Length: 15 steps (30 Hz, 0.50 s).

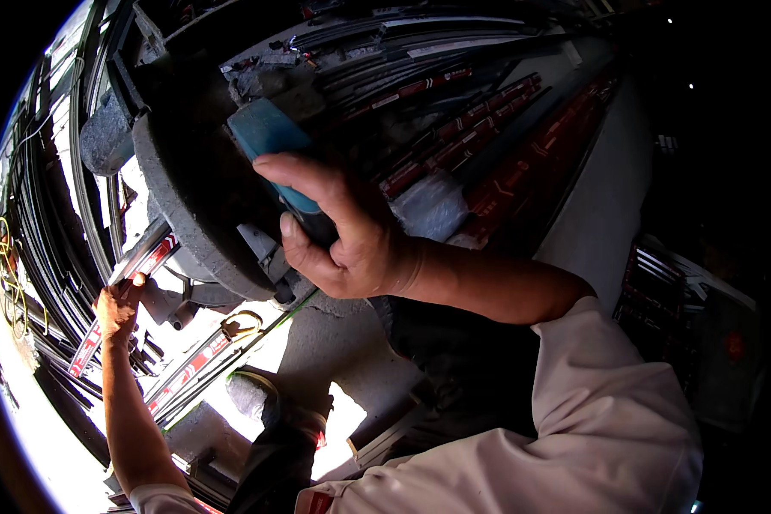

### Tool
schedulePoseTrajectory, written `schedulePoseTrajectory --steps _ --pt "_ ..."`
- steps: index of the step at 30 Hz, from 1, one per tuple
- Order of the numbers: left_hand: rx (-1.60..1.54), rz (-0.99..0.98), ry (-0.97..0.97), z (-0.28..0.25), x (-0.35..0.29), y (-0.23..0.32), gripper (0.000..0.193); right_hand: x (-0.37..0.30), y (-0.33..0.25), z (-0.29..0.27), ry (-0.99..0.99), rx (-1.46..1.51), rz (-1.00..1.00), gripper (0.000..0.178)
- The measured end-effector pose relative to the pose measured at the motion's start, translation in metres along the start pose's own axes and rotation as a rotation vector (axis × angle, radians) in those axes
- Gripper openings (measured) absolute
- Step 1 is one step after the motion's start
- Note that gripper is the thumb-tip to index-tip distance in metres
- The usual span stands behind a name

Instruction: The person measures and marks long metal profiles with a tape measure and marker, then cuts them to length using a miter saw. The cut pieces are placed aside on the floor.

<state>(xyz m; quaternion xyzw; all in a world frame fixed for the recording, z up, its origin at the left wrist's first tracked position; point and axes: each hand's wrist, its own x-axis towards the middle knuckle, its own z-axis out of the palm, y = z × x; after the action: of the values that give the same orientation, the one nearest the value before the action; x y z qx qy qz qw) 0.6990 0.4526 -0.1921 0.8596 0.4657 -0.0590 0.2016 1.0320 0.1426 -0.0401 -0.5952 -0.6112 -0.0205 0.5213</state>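
My right hand (343, 227) is wrapped round the teal-and-black handle (270, 130) of a large cutting machine. A grey, curved blade guard (176, 201) stands just left of that handle; the blade itself is lost in shadow. Lower left, in bright light, my left hand (118, 313) grips a long, narrow profile bar (157, 257) with red-and-white film on it. The bar runs up to the right and meets the machine beneath the guard. A rounded grey motor housing (107, 137) juts out on the guard's far side.
Another red-labelled bar (201, 358) lies nearer my shoe (250, 396). Dark bars (56, 248) and a yellow cord (7, 265) lie at left. Red-wrapped profiles (505, 193), a clear plastic bundle (433, 204) and more bars (403, 51) fill the shaded far side.
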Motion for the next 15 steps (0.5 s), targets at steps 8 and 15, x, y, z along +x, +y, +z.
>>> schedulePoseTrajectory --steps 8,15 --pt "0.017 -0.053 -0.099 -0.010 -0.001 0.012 0.078 -0.011 -0.001 -0.004 -0.054 -0.010 -0.013 0.057" --pt "0.043 0.033 -0.012 0.001 0.004 -0.004 0.079 -0.019 -0.002 -0.001 -0.067 -0.026 -0.023 0.052"
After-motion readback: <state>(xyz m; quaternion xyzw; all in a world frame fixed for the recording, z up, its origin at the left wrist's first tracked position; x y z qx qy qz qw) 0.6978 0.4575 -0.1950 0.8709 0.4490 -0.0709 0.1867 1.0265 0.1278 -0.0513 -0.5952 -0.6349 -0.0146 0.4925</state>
